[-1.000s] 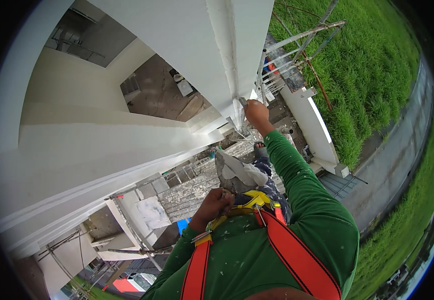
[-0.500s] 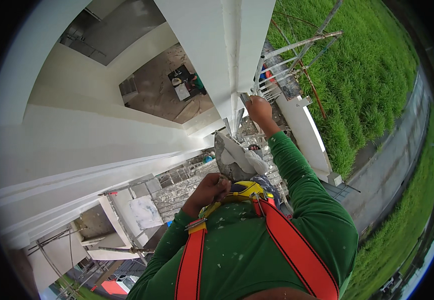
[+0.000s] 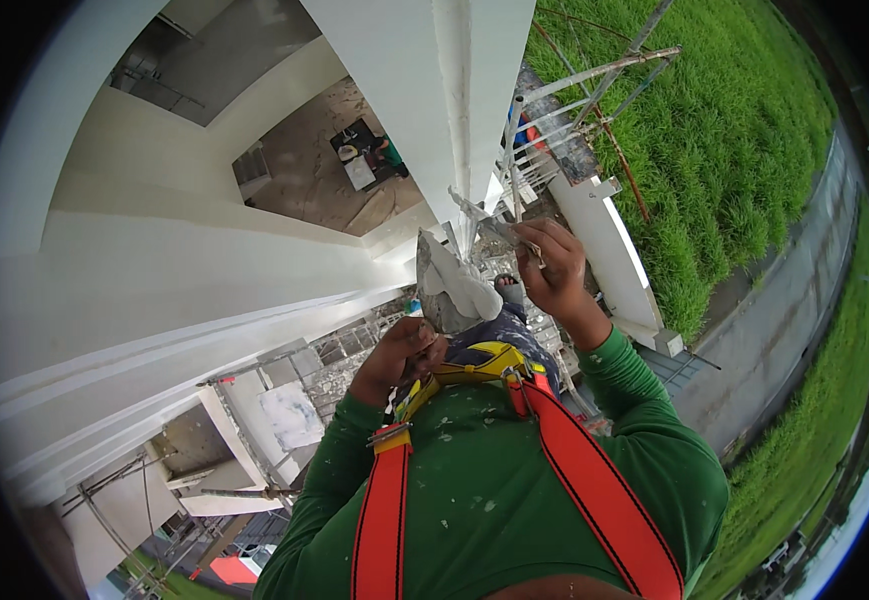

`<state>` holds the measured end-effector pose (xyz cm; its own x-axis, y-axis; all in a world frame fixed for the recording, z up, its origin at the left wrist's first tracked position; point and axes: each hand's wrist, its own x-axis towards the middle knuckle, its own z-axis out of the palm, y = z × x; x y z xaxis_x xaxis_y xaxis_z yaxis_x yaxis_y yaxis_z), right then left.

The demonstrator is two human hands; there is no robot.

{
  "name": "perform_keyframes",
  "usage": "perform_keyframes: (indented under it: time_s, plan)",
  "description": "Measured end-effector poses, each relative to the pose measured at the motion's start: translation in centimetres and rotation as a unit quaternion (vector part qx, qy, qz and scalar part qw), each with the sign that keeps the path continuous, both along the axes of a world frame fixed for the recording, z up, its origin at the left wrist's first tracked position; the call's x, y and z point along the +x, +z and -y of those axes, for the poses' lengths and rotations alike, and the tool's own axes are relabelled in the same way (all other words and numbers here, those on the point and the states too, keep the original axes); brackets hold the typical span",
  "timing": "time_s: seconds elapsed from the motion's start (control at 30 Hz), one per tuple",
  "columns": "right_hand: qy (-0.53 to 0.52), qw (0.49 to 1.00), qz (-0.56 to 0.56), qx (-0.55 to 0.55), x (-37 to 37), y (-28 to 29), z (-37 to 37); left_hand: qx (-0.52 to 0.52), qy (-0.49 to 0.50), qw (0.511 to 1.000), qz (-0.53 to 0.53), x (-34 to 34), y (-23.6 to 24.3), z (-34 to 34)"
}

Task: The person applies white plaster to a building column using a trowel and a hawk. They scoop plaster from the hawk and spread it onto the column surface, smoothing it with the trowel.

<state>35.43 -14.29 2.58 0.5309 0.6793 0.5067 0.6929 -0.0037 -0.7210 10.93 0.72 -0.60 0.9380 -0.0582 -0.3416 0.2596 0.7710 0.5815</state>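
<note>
Both of my two hands are holding something, one thing apiece. My left hand [image 3: 404,357] is curling its fingers together at the near edge of one grey board [image 3: 434,308], clamping it in front of my waist; my knuckles are hiding the exact hold. One thick mound of pale plaster [image 3: 471,290] is lying on that board. My right hand [image 3: 554,268] is pinching one plaster-smeared trowel [image 3: 499,230], thumb and fingers closing on its near end. The blade is pointing away from me, beyond the board and near the foot of one white wall [image 3: 384,90]; I cannot tell whether its tip is touching. One long vertical strip [image 3: 454,100] is running down that wall.

Two red straps [image 3: 381,520] are crossing my one green shirt [image 3: 494,480] and meeting one yellow belt [image 3: 479,368]. One foot [image 3: 509,287] is showing below, beyond the plaster. To my left, through an opening, one person [image 3: 390,153] in green is staying beside one dark table [image 3: 359,132]. One pale panel [image 3: 291,416] is lying below my left side. Several metal poles [image 3: 604,70] are standing before the grass [image 3: 694,150], and one road [image 3: 754,345] is curving past it.
</note>
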Motion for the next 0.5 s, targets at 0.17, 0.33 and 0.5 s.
perform_keyframes:
  time_s: [0.17, 0.33, 0.5]
  plan:
    - [0.143, 0.969, 0.201, 0.019, 0.7, 2.3, 1.5, -0.023, -0.06, 0.997, 0.031, 0.4, -0.1, -2.3]
    - [0.037, 0.978, 0.049, -0.201, 5.4, -8.8, 0.8, -0.021, -0.006, 0.993, 0.118, 0.3, 0.2, -1.7]
    - [-0.047, 0.946, -0.046, -0.319, 7.2, -19.4, -4.3, 0.018, 0.094, 0.995, -0.034, -0.7, 1.3, 2.0]
